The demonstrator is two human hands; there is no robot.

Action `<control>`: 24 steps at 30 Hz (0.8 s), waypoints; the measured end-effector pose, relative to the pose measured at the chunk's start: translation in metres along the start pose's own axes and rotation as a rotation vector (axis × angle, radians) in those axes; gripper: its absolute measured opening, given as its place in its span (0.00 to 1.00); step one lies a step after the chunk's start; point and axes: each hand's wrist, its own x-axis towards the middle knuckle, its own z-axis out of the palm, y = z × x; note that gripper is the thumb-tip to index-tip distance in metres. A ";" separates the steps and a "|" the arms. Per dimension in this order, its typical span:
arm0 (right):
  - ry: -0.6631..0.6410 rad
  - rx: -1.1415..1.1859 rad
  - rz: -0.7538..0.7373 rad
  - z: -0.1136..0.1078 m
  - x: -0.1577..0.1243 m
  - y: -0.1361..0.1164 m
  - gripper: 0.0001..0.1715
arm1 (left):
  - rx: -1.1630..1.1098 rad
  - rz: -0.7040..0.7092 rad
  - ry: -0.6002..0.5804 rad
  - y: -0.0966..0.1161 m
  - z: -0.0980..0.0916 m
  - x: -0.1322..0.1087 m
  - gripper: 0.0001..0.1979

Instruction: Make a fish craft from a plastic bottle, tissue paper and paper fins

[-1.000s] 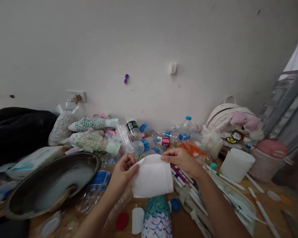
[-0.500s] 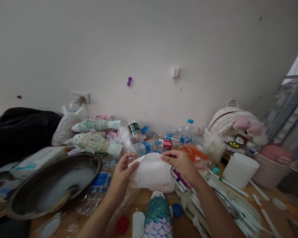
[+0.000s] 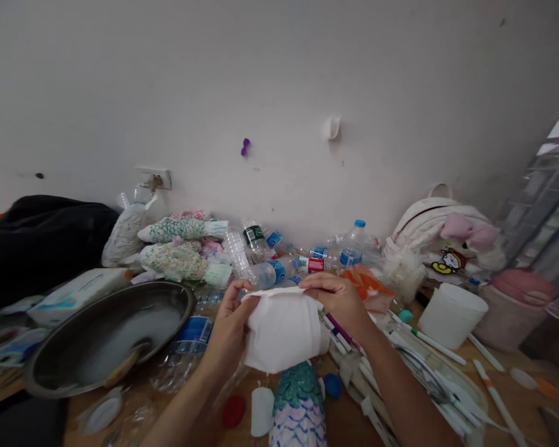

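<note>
A white tissue [image 3: 283,335] hangs folded between my two hands, over the head end of a painted fish shape. My left hand [image 3: 231,318] pinches its upper left corner between thumb and fingers. At the upper right, my right hand [image 3: 341,303] grips the top edge the same way. Green, pink and blue scales cover the fish shape [image 3: 299,406], which lies on the table just below the tissue; its far end is hidden behind it. Close by on the table are a white oblong piece [image 3: 262,411], a red cap [image 3: 233,411] and a blue cap [image 3: 332,385].
A metal basin [image 3: 41,372] with cloudy liquid and a brush-like tool stands left, beside a tissue pack [image 3: 81,295]. Painted fish [image 3: 181,231] and plastic bottles [image 3: 265,273] crowd the wall side. Markers [image 3: 338,335], a white cup [image 3: 454,315] and a backpack [image 3: 440,223] are right.
The tissue's upper edge has folded over toward me and its front now hangs lower, covering the fish's tip. Both hands keep their hold. The view has shifted slightly.
</note>
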 end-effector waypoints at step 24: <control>-0.004 -0.057 0.052 0.014 -0.007 -0.001 0.09 | 0.151 0.032 0.004 -0.007 -0.004 0.006 0.28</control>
